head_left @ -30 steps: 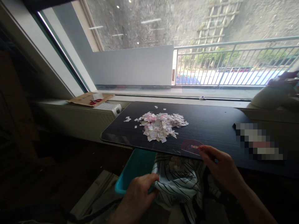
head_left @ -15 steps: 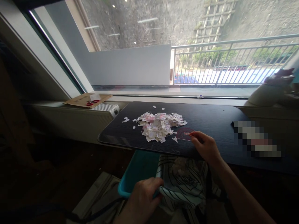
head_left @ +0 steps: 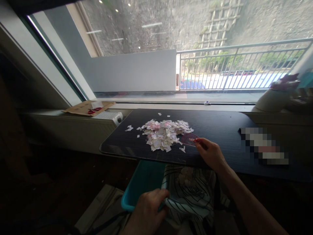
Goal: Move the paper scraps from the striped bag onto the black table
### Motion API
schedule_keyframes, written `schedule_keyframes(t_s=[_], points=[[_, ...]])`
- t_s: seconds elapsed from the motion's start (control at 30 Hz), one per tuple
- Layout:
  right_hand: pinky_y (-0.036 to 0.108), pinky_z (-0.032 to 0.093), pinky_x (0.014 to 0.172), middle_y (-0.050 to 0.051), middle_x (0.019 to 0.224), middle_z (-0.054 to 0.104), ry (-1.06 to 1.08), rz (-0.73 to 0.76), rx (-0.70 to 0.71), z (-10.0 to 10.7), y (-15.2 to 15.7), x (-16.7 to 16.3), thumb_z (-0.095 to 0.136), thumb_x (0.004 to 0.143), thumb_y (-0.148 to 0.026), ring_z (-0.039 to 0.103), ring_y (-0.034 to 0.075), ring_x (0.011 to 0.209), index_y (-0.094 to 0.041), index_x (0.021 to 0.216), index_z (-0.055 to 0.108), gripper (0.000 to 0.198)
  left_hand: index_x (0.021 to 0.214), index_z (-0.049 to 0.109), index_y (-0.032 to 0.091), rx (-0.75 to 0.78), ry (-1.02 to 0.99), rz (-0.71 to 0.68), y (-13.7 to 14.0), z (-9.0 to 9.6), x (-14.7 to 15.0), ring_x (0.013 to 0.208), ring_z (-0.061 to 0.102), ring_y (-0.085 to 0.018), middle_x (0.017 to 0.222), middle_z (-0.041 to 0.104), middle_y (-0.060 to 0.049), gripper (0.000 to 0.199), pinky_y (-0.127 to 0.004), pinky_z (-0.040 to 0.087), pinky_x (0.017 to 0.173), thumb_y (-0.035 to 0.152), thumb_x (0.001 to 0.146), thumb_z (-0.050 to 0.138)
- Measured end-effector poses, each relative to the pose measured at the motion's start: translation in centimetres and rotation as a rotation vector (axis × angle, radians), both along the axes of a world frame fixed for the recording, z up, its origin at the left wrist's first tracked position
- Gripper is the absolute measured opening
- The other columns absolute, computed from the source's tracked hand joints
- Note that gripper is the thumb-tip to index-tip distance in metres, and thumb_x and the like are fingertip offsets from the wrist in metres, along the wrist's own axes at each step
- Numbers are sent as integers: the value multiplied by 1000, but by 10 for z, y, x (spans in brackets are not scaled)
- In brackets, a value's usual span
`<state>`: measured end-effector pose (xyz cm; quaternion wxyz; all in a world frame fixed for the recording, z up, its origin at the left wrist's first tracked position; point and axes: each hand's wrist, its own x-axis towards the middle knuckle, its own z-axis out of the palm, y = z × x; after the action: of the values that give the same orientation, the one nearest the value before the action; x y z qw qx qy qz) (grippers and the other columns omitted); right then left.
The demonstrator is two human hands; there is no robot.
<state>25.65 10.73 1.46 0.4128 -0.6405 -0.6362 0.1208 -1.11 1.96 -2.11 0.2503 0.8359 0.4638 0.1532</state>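
Lying heaped, white paper scraps (head_left: 161, 137), some pinkish

Bright window (head_left: 158, 55) beside white radiator (head_left: 97, 130), dark floor (head_left: 85, 176)

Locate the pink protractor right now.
In the head view, the pink protractor is right of centre, pinched in the right hand, at the right edge of the paper scraps on the dark table.
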Motion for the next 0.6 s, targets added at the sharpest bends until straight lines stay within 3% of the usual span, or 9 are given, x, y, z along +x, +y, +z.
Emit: schedule_keyframes(t_s=[0.13, 0.33, 0.6], points=[[24, 42, 53, 1, 64, 67, 32, -11, 17, -2, -13, 6, 51, 80, -37, 56, 14, 54, -16, 87, 71, 30, 91, 61, 20, -19, 0, -3, -1, 5, 2, 83, 63, -19, 87, 67, -1, 29, -25, 43, 69, 2, 69, 53], [24, 46, 59, 5, 75, 71, 37, 81, 36, -1, -11, 0, 50, 82, -37, 61, 15, 61, -15, 94, 71, 33, 90, 61, 20, -8, 10, 10, 1, 4, 3, 80, 64, -19, 85, 67, -1, 28, -25, 43, 68, 3, 69, 53], [24, 44, 53, 3, 67, 69, 29, 38, 8, 5, -27, 3, 51, 81, -37, 58, 14, 56, -16, 88, 71, 30, 92, 62, 21, -10, -5, 6, 3, 3, 3, 83, 64, -19, 87, 68, -1, 29, -24, 43, 69, 4, 70, 52]])
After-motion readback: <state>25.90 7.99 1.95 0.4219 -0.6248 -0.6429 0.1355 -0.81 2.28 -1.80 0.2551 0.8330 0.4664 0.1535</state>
